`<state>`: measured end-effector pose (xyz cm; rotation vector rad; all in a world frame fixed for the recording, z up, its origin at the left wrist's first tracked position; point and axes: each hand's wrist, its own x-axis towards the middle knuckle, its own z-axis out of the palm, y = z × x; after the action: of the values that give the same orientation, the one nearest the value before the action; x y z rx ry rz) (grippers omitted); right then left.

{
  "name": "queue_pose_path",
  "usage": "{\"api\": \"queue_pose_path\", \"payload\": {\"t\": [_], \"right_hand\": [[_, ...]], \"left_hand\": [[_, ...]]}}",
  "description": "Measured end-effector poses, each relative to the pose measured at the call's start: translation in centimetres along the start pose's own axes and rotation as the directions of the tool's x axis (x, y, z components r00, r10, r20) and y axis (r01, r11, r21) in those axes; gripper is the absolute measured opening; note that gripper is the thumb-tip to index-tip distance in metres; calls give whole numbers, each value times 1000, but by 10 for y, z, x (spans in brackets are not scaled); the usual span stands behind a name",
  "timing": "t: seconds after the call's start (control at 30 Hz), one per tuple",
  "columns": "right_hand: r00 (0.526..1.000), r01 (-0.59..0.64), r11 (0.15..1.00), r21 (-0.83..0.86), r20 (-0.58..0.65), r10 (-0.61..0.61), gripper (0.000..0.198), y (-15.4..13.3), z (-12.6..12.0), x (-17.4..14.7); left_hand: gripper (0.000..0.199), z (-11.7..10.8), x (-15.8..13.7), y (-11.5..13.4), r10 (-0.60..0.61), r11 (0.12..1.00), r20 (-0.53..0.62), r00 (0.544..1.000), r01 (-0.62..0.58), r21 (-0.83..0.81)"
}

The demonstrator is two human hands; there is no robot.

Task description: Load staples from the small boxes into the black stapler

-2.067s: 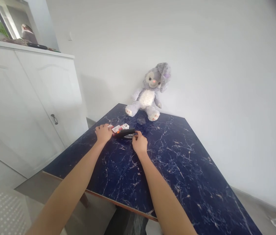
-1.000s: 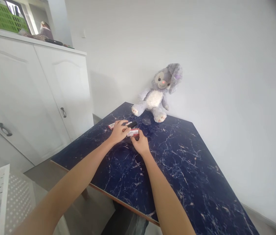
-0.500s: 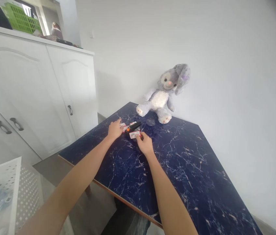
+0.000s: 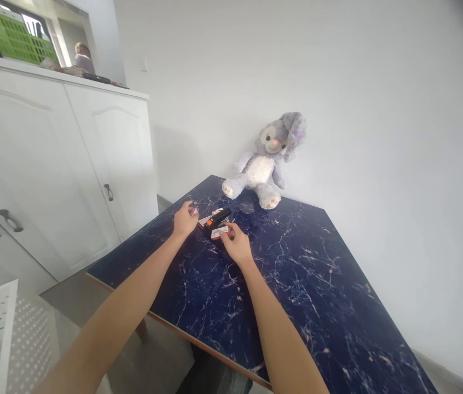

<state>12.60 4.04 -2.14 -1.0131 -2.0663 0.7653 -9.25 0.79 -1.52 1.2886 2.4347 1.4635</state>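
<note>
My left hand [image 4: 185,220] is closed around a small red-and-white box [image 4: 194,211], mostly hidden by the fingers, just left of the pile. My right hand [image 4: 237,244] pinches another small white box with red edges [image 4: 219,232] by its right end, at the pile's near side. Between the hands lies a black stapler-like object [image 4: 224,214] with an orange patch, slanting up to the right. More small red-and-white boxes [image 4: 203,221] show beside and behind it, partly covered. All of this is on a dark blue marbled table [image 4: 297,295].
A grey plush rabbit [image 4: 261,169] sits at the table's far corner, leaning on the white wall. White cabinets [image 4: 104,131] stand at the left, with a green basket [image 4: 20,38] on top. A white perforated basket [image 4: 30,334] is at the lower left, beside the table.
My left hand has drawn back slightly from the pile with the small box in its fingers. My right hand stays at its box. The whole view has shifted a little.
</note>
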Motion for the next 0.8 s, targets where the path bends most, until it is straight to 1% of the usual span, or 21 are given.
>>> {"api": "queue_pose_path", "payload": {"t": [0.1, 0.2, 0.27, 0.33, 0.43, 0.53, 0.6, 0.67, 0.73, 0.8], "right_hand": [[1000, 13, 993, 115, 14, -14, 34, -1, -1, -1], [999, 26, 978, 209, 39, -35, 32, -2, -2, -2], [999, 18, 969, 246, 42, -29, 31, -3, -3, -2], [1000, -2, 966, 258, 15, -2, 30, -3, -4, -2], [996, -31, 972, 233, -80, 51, 27, -1, -6, 0], [980, -72, 982, 177, -168, 102, 25, 1, -6, 2], [972, -86, 984, 156, -203, 117, 30, 2, -6, 4], [966, -97, 983, 155, -222, 131, 36, 2, -5, 5], [960, -123, 983, 139, -235, 153, 37, 3, -5, 6], [950, -146, 986, 84, -266, 163, 35, 4, -5, 6]], "left_hand": [[46, 0, 4, 2, -77, 973, -88, 993, 56, -224], [39, 2, 4, 6, -76, 942, -106, 991, 37, -334], [37, 4, 2, 9, -39, 938, -102, 994, 1, -346], [38, 4, 0, 11, -12, 947, -117, 993, -26, -320], [37, 3, -2, 11, -36, 952, -136, 990, -7, -307], [32, 1, -2, 13, -65, 926, -118, 991, 16, -377], [30, -2, -5, 19, -13, 899, -113, 993, -38, -437], [28, -5, -12, 30, 111, 878, -90, 990, -140, -458], [27, -7, -24, 42, 249, 873, -15, 968, -231, -429], [29, -5, -38, 54, 350, 886, 100, 931, -295, -358]]}}
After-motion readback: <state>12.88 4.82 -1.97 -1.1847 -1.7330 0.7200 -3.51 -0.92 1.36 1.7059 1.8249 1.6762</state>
